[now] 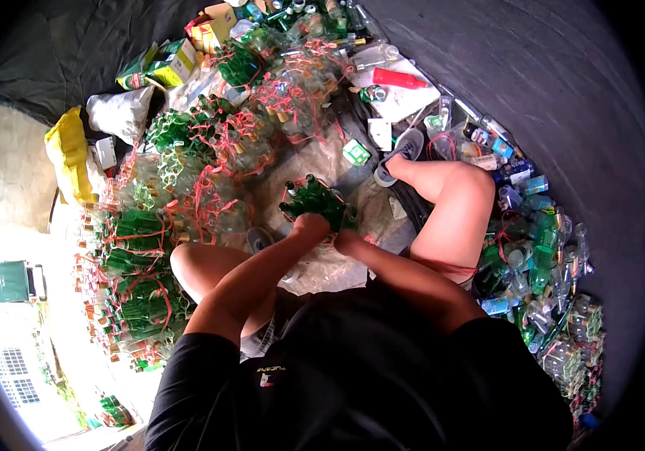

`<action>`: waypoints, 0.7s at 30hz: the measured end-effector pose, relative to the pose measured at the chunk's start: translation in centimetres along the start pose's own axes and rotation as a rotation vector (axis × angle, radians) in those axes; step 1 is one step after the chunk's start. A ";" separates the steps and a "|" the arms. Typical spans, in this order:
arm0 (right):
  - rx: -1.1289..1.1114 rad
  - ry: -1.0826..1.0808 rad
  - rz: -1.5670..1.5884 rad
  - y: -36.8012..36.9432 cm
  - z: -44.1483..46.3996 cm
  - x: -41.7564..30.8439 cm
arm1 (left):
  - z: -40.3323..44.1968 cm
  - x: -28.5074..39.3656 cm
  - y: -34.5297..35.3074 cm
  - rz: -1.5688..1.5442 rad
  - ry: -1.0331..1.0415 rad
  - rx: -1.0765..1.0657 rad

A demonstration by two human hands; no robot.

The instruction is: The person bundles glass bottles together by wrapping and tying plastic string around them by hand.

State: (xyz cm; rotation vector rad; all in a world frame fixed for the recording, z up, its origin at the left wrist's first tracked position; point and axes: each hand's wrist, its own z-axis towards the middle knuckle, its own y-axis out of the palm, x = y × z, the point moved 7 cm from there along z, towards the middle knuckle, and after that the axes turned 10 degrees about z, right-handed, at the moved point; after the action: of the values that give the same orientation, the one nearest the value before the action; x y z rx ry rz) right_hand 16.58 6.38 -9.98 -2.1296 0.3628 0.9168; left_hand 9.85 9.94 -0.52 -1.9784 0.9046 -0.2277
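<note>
The green bottles [313, 203] in front of you look like smooth, glossy glass, and the red string [203, 188] on the bundles at your left looks like thin plastic. Your shirt [330, 368] is matt black cloth. Beneath you, the ground sheet [318, 276] looks crumpled and dull. The yellow sack [69, 150] seems creased plastic with a faint sheen, the printed carton [213, 31] is cardboard, and the red container [400, 78] looks like smooth plastic.

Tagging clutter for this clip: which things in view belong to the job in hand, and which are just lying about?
Job, by the look of it:
- green bottles at left hand
- red strands over right thigh, probably

Lying about, seemingly:
- yellow sack
- red cylinder
- green-and-white packet
</note>
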 end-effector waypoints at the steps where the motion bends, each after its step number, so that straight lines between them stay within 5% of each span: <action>1: -0.001 0.005 -0.033 0.7 1.0 0.8 | 0.1 -0.2 -0.2 -0.001 0.001 0.001; 7: -0.018 -0.042 -0.190 0.2 0.5 0.9 | -0.1 -2.9 -0.5 -0.072 -0.086 0.041; 15: -0.055 0.166 -0.233 -5.1 -3.8 -3.2 | 0.8 -4.5 0.0 -0.374 0.298 0.003; 19: 0.007 0.155 -0.158 -4.0 -3.0 -2.7 | 0.1 -4.8 -1.0 -0.623 0.208 0.023; 21: 0.089 0.141 -0.061 -3.6 -2.4 -2.0 | -0.3 -5.0 -1.7 -0.709 0.165 0.206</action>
State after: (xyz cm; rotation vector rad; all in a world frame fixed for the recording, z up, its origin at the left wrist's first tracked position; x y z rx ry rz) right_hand 18.26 6.91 -5.53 -2.1167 0.3995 0.7047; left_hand 7.00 13.67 1.98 -2.0321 0.2255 -0.8580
